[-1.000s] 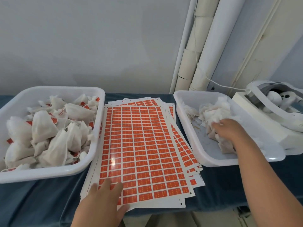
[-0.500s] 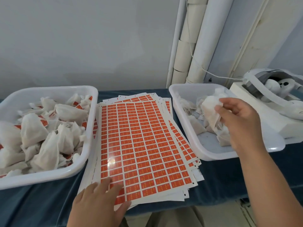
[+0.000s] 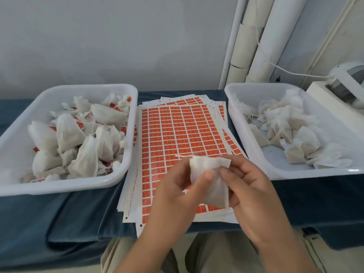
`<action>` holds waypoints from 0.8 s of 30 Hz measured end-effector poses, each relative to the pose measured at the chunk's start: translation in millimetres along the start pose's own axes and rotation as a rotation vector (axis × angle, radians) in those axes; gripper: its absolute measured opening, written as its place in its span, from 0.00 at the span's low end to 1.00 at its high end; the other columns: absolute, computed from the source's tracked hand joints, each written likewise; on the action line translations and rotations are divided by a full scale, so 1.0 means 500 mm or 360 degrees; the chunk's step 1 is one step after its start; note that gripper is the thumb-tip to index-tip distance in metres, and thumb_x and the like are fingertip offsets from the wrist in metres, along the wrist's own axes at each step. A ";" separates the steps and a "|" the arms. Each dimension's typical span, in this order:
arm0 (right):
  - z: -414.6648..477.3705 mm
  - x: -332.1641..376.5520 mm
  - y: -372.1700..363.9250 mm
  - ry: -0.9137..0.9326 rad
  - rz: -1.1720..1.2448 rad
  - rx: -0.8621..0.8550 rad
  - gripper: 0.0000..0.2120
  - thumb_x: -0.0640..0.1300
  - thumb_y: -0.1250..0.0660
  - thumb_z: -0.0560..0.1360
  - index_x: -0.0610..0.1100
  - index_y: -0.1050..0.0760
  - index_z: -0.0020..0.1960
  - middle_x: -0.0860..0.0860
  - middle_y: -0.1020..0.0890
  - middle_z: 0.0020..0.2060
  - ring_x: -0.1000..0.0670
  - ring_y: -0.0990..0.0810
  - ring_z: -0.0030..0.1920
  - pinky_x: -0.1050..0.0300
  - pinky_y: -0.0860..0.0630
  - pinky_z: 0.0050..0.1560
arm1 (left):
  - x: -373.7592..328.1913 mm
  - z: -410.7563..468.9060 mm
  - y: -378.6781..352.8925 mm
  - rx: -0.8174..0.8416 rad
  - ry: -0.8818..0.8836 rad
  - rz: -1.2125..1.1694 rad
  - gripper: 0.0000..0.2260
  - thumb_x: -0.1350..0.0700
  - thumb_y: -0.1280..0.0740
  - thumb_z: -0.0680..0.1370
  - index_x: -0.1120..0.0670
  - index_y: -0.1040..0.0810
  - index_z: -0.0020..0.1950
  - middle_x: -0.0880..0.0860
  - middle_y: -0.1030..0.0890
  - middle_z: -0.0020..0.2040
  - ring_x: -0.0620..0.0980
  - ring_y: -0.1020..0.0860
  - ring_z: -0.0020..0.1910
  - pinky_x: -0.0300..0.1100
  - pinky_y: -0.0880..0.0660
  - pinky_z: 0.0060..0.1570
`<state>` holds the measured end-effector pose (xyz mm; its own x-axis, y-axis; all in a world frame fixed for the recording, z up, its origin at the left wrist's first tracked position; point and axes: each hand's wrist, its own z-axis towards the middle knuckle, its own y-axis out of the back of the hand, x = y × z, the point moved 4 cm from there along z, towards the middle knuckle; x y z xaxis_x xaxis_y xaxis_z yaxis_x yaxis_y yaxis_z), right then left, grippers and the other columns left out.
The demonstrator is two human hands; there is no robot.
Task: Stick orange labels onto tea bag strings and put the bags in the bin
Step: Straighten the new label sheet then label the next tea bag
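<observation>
Surface: a blue-covered table [image 3: 59,223] against a pale wall
Left bin [image 3: 23,186]: heaped with bags, orange tags showing among them; I judge a good share done
Right bin [image 3: 275,174]: a smaller pile, no orange showing, waiting its turn
Label sheets [image 3: 177,131]: between the bins, grid nearly full
Tea bag [image 3: 208,186]: above the sheets' near end, no label visible
Left hand [image 3: 173,198]: thumb and fingers pinch the bag
Right hand [image 3: 254,194]: fingertips pinch its right edge
Left to do: label this string, then bin it
</observation>
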<state>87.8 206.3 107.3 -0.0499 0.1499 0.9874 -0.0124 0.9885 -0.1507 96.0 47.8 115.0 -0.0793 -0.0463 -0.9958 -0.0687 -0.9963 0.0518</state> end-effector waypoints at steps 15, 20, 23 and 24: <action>-0.056 -0.047 -0.041 0.0238 -0.0560 -0.0244 0.09 0.58 0.35 0.80 0.67 0.21 0.59 0.66 0.17 0.54 0.63 0.18 0.55 0.73 0.22 0.52 | 0.103 -0.030 0.011 -0.0125 0.0603 -0.0382 0.17 0.33 0.40 0.79 0.36 0.14 0.55 0.42 0.13 0.54 0.42 0.15 0.55 0.43 0.16 0.54; -0.011 -0.045 -0.027 0.0073 -0.1095 0.0244 0.16 0.70 0.37 0.73 0.73 0.27 0.60 0.75 0.21 0.56 0.70 0.22 0.58 0.75 0.23 0.52 | 0.072 -0.029 0.018 -0.0026 0.0484 -0.0072 0.12 0.29 0.45 0.76 0.19 0.25 0.54 0.22 0.23 0.55 0.21 0.26 0.54 0.26 0.26 0.42; -0.003 -0.027 -0.023 0.0298 -0.1273 0.0262 0.09 0.67 0.39 0.75 0.71 0.22 0.52 0.73 0.18 0.51 0.67 0.20 0.55 0.76 0.27 0.54 | 0.067 -0.030 0.019 -0.0065 0.0516 -0.0087 0.09 0.31 0.44 0.77 0.18 0.26 0.51 0.20 0.25 0.54 0.21 0.26 0.55 0.25 0.25 0.40; -0.003 -0.026 -0.019 0.0336 -0.1331 0.0282 0.10 0.66 0.39 0.76 0.68 0.20 0.50 0.70 0.17 0.49 0.64 0.18 0.53 0.74 0.25 0.53 | 0.071 -0.030 0.023 -0.0104 0.0565 -0.0126 0.08 0.32 0.43 0.79 0.19 0.25 0.51 0.20 0.24 0.52 0.25 0.24 0.54 0.27 0.26 0.43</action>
<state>90.0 194.9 95.7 0.2305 -0.6038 0.7631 -0.1179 0.7611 0.6378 107.3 33.6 79.0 0.2746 0.0204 -0.9613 0.0036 -0.9998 -0.0202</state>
